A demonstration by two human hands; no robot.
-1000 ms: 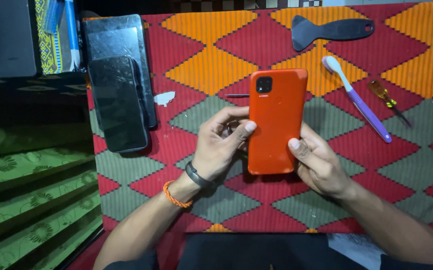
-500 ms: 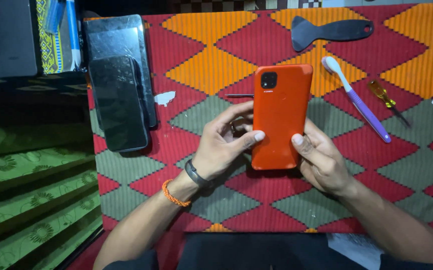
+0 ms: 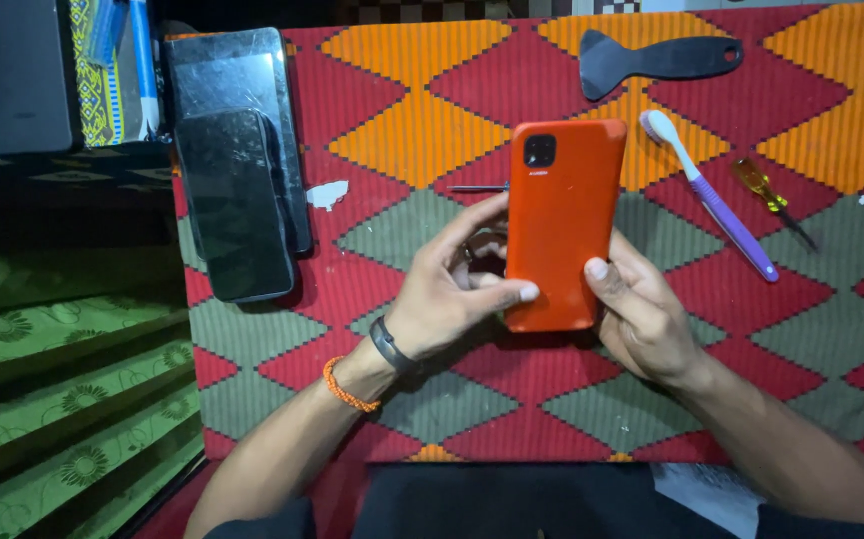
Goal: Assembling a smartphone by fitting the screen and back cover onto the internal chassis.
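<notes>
Above the red, orange and green patterned cloth, my left hand and right hand both grip a flat orange phone, back up, its dark square camera patch at the top-left corner.

Left wrist wears black band, orange beads.

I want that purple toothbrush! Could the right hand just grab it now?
Probably not yet: the right hand is holding the orange phone. The toothbrush lies uncovered on the cloth nearby, so once freed, nothing blocks it.
</notes>
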